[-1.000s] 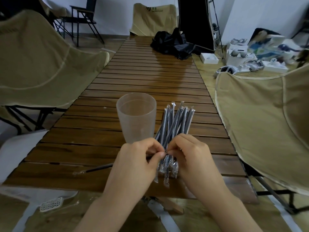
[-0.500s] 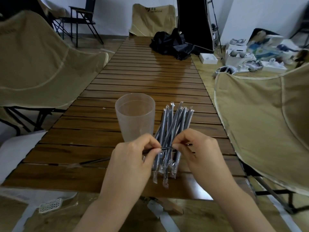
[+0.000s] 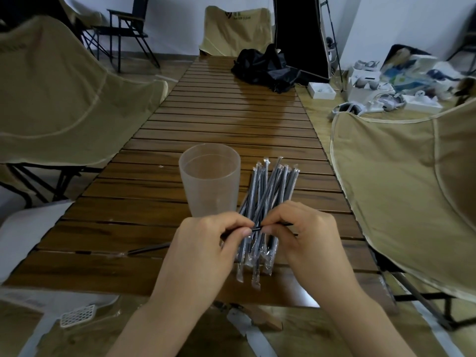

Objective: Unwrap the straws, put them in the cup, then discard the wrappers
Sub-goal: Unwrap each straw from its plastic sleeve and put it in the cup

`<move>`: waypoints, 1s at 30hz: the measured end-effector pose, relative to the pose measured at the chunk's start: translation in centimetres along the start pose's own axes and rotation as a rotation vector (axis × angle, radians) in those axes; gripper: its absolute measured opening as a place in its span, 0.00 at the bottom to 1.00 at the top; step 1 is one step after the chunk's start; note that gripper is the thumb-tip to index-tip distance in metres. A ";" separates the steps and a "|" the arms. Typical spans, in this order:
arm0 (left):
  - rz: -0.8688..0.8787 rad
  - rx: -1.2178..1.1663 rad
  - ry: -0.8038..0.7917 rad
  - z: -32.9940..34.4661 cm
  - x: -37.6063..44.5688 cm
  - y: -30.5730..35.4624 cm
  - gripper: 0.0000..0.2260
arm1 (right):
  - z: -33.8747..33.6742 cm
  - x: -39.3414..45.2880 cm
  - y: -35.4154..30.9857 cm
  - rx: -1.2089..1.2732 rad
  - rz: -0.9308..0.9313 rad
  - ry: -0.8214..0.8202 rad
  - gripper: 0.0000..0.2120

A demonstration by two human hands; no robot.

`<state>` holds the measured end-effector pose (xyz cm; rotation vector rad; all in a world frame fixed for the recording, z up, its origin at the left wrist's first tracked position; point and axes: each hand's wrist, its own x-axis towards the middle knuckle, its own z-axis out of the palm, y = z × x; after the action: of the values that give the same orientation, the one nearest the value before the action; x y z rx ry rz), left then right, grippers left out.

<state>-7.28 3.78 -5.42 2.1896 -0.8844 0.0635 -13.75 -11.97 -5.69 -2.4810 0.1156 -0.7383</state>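
A frosted plastic cup (image 3: 210,179) stands upright on the wooden slat table (image 3: 231,119). Just right of it lies a pile of several black straws in clear wrappers (image 3: 268,191). Over the pile's near end I hold one black straw (image 3: 256,229) level. My left hand (image 3: 206,243) pinches its wrapped left part. My right hand (image 3: 306,235) pinches the bare black end, whose tip sticks out to the right. The straw's wrapped tail (image 3: 144,251) reaches left across the table past my left hand.
Tan folding chairs stand at the left (image 3: 64,94), right (image 3: 412,189) and far end (image 3: 237,29). A black bag (image 3: 265,68) lies on the table's far part. White boxes and gear (image 3: 381,91) clutter the floor at the right. The table's near edge runs under my wrists.
My hands have risen a little off the pile and drawn apart. A short bare black stretch of the straw now shows between my fingertips, and its tip pokes out right of my right hand.
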 end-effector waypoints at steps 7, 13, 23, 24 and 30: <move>-0.022 -0.009 0.002 0.2 0.0 -0.1 0.07 | 0.0 -0.2 -0.5 -0.153 -0.050 -0.025 0.13; -0.043 -0.023 -0.001 0.1 0.0 0.0 0.06 | -0.1 -0.5 -1.3 -0.216 -0.043 -0.021 0.09; 0.024 -0.040 0.015 -0.3 0.1 -0.3 0.08 | 0.1 -0.6 -1.6 0.034 0.176 -0.009 0.14; 0.032 -0.033 0.021 -0.2 0.0 -0.3 0.09 | 0.2 -0.7 -1.7 0.064 0.205 -0.006 0.15; 0.098 -0.002 0.038 -0.1 0.1 -0.5 0.10 | 0.0 -0.6 -2.0 0.175 0.357 -0.032 0.17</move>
<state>-6.92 4.03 -5.63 2.1352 -0.9698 0.1508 -14.41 -10.12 -4.89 -2.2209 0.4495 -0.5313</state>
